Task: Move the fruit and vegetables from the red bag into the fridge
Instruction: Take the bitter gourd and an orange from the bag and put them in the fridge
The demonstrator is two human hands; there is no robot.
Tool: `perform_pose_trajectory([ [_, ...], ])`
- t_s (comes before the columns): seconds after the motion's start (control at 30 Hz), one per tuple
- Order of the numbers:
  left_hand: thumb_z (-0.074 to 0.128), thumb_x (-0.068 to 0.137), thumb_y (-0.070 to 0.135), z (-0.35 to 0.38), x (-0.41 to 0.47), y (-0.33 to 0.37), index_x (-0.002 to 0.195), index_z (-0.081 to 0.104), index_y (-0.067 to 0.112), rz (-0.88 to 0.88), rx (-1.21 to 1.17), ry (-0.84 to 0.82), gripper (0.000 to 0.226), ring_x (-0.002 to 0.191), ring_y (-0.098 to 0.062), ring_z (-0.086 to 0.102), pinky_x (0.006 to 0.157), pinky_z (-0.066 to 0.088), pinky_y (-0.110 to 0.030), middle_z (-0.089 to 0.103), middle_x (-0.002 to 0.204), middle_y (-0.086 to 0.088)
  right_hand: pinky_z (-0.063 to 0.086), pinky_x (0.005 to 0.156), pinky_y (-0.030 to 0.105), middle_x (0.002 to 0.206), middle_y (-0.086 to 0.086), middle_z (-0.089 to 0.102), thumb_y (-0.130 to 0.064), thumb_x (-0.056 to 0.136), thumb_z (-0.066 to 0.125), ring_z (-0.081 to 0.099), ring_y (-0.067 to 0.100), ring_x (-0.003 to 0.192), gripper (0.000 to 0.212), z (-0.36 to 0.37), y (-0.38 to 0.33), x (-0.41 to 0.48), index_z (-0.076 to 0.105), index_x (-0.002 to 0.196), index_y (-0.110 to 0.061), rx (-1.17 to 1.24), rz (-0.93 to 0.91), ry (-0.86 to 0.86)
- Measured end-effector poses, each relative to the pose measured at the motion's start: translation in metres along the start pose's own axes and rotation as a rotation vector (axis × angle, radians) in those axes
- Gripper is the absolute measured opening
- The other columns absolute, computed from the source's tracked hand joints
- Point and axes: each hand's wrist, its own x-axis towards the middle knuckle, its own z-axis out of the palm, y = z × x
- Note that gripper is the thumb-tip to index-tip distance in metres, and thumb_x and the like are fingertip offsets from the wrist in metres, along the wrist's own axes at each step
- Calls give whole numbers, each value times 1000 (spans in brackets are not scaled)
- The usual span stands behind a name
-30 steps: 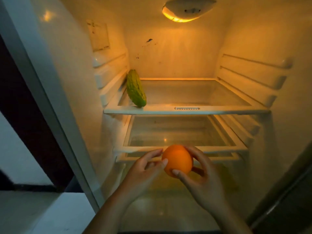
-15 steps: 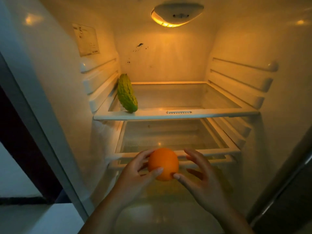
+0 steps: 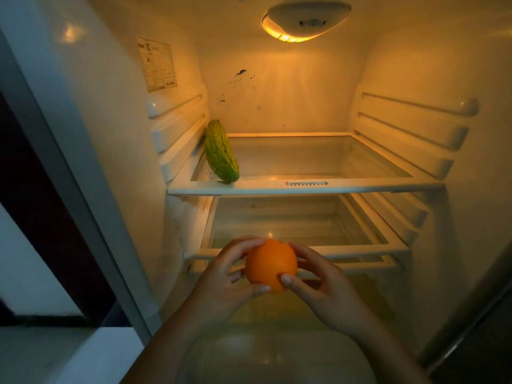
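An orange [image 3: 270,264] is held between both hands in front of the open fridge, level with the lower glass shelf [image 3: 360,252]. My left hand [image 3: 221,281] cups its left side and my right hand [image 3: 321,284] grips its right side, thumbs on the front. A bumpy green bitter gourd [image 3: 221,152] leans against the left wall on the upper shelf [image 3: 346,185]. The red bag is out of view.
The fridge lamp [image 3: 302,19] glows at the top. Shelf rails line both inner walls. A label [image 3: 156,66] is stuck on the left wall. The fridge's left edge [image 3: 63,162] runs diagonally, with a dark doorway beyond it. A clear drawer cover [image 3: 277,353] lies below my hands.
The orange and both hands have shifted slightly left and lower in view. My fingers have closed more firmly around the fruit. The view has tilted a little, showing more of the fridge's left wall.
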Motion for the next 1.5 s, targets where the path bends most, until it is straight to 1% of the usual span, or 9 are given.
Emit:
perform_pose_trajectory([
  [0.27, 79, 64, 41, -18, 3, -12, 122, 44, 53, 43, 236, 103, 69, 120, 18, 35, 91, 39, -10, 36, 129, 40, 46, 72, 5, 125, -27, 41, -49, 72, 68, 46, -8, 108, 63, 5, 0, 22, 38, 128, -45, -8, -63, 56],
  [0.37, 65, 73, 55, -25, 10, -19, 129, 44, 36, 104, 611, 210, 63, 125, 6, 30, 100, 30, -18, 35, 136, 23, 46, 69, 5, 123, -31, 40, -45, 72, 71, 43, -10, 109, 63, 2, 4, 30, 40, 127, -45, -69, -104, 174],
  [0.47, 49, 77, 62, -28, 24, -23, 132, 46, 28, 99, 777, 162, 65, 131, -4, 28, 104, 21, -18, 37, 142, 9, 46, 69, 7, 123, -21, 42, -40, 73, 72, 45, -6, 109, 63, -3, 9, 39, 43, 129, -39, -98, -117, 259],
  [0.6, 57, 86, 44, -27, 50, -20, 134, 45, 25, 67, 789, 125, 53, 133, -10, 30, 105, 22, -21, 38, 144, 6, 40, 75, 11, 129, -14, 42, -38, 75, 72, 43, 4, 113, 61, -10, 13, 45, 41, 127, -40, -145, -99, 323],
  [0.8, 54, 90, 40, 3, 85, -12, 133, 45, 23, 119, 753, 8, 48, 130, -10, 33, 98, 20, -14, 40, 142, 6, 39, 73, 11, 132, -7, 42, -32, 76, 73, 43, 7, 111, 62, -35, 28, 39, 41, 129, -35, -218, -58, 474],
  [1.03, 54, 90, 39, 56, 123, -5, 130, 49, 20, 131, 659, -137, 45, 127, -12, 40, 93, 26, -14, 45, 136, 5, 50, 89, 47, 124, -1, 49, -38, 76, 72, 49, 17, 112, 61, -73, 49, 25, 46, 128, -22, -342, 4, 657],
  [1.17, 49, 90, 45, 76, 137, -10, 127, 53, 18, 154, 691, -127, 46, 121, -14, 45, 101, 35, -25, 51, 131, 1, 46, 94, 42, 123, 9, 52, -38, 75, 71, 51, 27, 112, 61, -83, 56, 23, 49, 126, -13, -442, -2, 740],
  [1.27, 25, 81, 62, 84, 136, -20, 120, 58, 22, 199, 839, -110, 64, 116, -19, 52, 98, 41, -36, 56, 126, 2, 38, 97, 34, 123, 12, 53, -34, 76, 72, 49, 28, 114, 60, -86, 58, 27, 50, 125, -9, -510, 12, 777],
  [1.5, 20, 81, 62, 85, 135, -25, 117, 59, 30, 217, 918, -71, 62, 111, -16, 54, 93, 42, -34, 58, 123, 7, 39, 100, 36, 132, 12, 49, -34, 77, 72, 45, 27, 121, 69, -79, 64, 34, 42, 134, -11, -460, 53, 847],
])
